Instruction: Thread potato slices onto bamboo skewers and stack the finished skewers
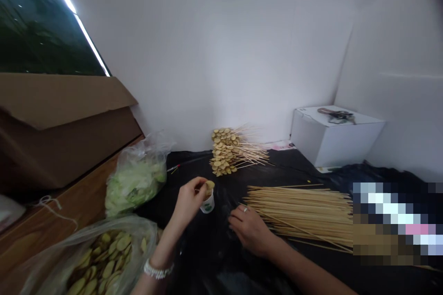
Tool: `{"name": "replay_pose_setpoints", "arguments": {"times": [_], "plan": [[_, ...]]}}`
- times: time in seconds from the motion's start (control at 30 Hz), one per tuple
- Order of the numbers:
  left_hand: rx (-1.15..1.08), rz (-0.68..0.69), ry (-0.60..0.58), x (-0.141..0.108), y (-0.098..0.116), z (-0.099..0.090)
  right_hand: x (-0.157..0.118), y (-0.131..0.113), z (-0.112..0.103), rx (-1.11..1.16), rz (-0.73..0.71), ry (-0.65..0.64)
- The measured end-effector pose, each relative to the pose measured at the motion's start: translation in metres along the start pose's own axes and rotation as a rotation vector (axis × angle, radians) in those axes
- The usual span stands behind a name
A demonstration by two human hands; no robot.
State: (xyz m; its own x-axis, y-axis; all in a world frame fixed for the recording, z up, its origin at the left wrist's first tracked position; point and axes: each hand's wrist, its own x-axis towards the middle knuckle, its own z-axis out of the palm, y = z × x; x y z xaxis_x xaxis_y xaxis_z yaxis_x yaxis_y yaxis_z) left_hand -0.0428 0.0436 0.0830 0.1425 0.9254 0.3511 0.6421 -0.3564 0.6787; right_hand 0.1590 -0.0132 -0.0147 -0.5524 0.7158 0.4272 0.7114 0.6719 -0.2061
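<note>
Standing well to the left of the paper cup (207, 206) is a cardboard box (76, 143) with its flap up. Nearer to me than the cup, and off to its left, a clear plastic bag (48, 265) lies open with many round pale slices (112, 258) inside. Another plastic bag (136, 189), full of green leaves, sits left of the cup, behind the first.

Reaching in at the cup's left is the left hand (190, 198), a white bracelet (157, 271) on its wrist; thumb and fingers pinch a slice (210, 185) at the cup's mouth. The cup itself stands upright on a black sheet (200, 258).

Beyond the cup, slightly to the right, slices threaded on sticks are heaped in a pile (224, 152), bare ends pointing right. Just right of the cup and nearer me, the right hand (251, 230), wearing a ring (245, 209), has its fingers curled beside the ends of a spread of bare sticks (304, 212); I can't tell whether they hold one. Far right, beyond the cup, stands a white box (349, 145).
</note>
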Motion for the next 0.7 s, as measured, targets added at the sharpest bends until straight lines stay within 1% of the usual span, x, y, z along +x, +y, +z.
{"name": "replay_pose_setpoints", "arguments": {"times": [0.07, 0.1, 0.17, 0.2, 0.27, 0.33, 0.4, 0.5, 0.6, 0.67, 0.7], "plan": [[-0.313, -0.074, -0.062, -0.012, 0.003, 0.021, 0.001, 0.015, -0.010, -0.037, 0.054, 0.048], [-0.457, -0.118, -0.127, -0.018, 0.003, 0.032, 0.001, 0.024, -0.016, -0.054, 0.102, 0.068], [-0.650, -0.235, -0.242, -0.027, -0.002, 0.055, 0.000, 0.039, -0.025, -0.060, 0.198, 0.088], [-0.707, -0.288, -0.269, -0.031, -0.007, 0.066, -0.001, 0.045, -0.028, -0.053, 0.234, 0.077], [-0.801, -0.372, -0.279, -0.036, -0.018, 0.082, -0.003, 0.052, -0.031, -0.042, 0.266, 0.026], [-0.888, -0.459, -0.244, -0.041, -0.029, 0.093, -0.004, 0.052, -0.030, -0.057, 0.282, -0.025], [-0.935, -0.507, -0.222, -0.044, -0.038, 0.098, -0.005, 0.048, -0.026, -0.087, 0.302, -0.055], [-0.950, -0.520, -0.221, -0.045, -0.045, 0.100, -0.004, 0.043, -0.020, -0.116, 0.335, -0.087], [-0.923, -0.512, -0.196, -0.043, -0.044, 0.097, -0.003, 0.042, -0.019, -0.147, 0.338, -0.107], [-0.893, -0.496, -0.196, -0.042, -0.041, 0.093, -0.003, 0.040, -0.019, -0.182, 0.320, -0.112], [-0.880, -0.506, -0.176, -0.041, -0.039, 0.091, -0.002, 0.040, -0.019, -0.201, 0.302, -0.119]]}}
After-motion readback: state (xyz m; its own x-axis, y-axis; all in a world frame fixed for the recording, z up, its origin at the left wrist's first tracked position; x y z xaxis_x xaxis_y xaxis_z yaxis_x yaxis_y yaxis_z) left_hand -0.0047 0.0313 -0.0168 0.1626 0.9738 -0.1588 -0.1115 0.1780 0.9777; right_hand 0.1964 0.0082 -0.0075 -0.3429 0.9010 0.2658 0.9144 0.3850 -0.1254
